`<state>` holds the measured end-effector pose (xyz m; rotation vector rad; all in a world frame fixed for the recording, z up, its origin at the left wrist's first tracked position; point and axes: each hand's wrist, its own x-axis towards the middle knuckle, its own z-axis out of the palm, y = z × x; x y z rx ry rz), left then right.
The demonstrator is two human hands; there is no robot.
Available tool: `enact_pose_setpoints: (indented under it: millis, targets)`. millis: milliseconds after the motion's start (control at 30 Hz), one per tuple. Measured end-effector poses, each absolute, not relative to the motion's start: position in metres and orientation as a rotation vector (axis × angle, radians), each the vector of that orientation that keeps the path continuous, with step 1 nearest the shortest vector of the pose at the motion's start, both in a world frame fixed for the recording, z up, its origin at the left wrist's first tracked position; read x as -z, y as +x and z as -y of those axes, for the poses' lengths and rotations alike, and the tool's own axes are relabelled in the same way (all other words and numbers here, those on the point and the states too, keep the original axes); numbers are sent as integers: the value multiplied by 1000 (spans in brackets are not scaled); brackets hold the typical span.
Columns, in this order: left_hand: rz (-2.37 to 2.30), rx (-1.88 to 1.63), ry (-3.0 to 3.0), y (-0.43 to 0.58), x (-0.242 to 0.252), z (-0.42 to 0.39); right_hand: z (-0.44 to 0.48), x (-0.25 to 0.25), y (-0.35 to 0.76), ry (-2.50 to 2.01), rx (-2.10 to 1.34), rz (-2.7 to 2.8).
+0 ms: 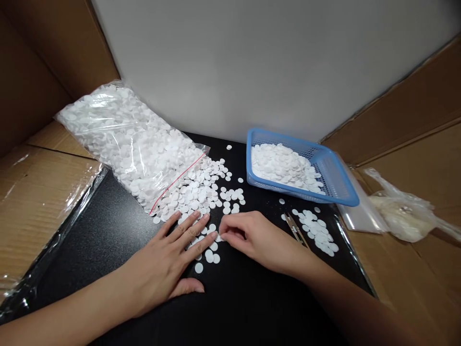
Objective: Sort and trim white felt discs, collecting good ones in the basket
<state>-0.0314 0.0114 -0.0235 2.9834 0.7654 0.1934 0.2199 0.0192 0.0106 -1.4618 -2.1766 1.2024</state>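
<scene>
The near edge of the black mat (252, 307) lies open. A plastic bag (129, 144) blocks its far left corner, a blue basket (338, 185) its far right; loose discs (205, 190) spread between.

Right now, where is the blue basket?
The blue basket sits at the back right of the black mat, against the white wall, partly filled with white discs. A smaller pile of discs lies just in front of it.
</scene>
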Motion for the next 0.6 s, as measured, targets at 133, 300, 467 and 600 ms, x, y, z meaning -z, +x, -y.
enact_pose_setpoints:
  millis: [133, 300, 467, 600]
  targets:
    - [-771, -205, 2954, -31, 23, -12, -16, -11, 221, -1585, -1042, 2275]
    - [-811, -230, 2956, -31, 25, -12, -14, -8, 226, -1519, -928, 2261]
    - [-826, -261, 2960, -30, 27, -12, -7, -1, 233, -1485, -934, 2041]
    - [-823, -316, 2915, -28, 27, -13, 0, -3, 238, -1590, -1039, 1865]
